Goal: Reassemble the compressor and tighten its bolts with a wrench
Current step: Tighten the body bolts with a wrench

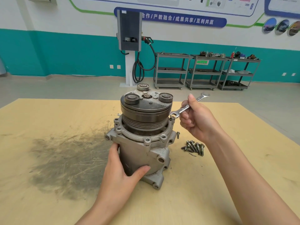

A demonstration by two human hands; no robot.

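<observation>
The compressor (142, 148) stands upright in the middle of the table, its dark pulley and clutch plate on top and its grey aluminium body below. My left hand (120, 169) grips the body from the left, thumb across the front. My right hand (194, 117) holds a silver combination wrench (188, 106). The wrench's open jaw sits just above a bolt (172, 118) standing in the right side of the flange. A single bolt (178, 134) stands on the table near the flange, and several loose bolts (194, 147) lie in a pile to the right.
The yellowish table (211, 184) has a dark greasy smear (68, 159) on its left half. Beyond the far edge are a floor, a charging post (129, 46) with a cable, and grey metal carts (206, 71) along the teal wall.
</observation>
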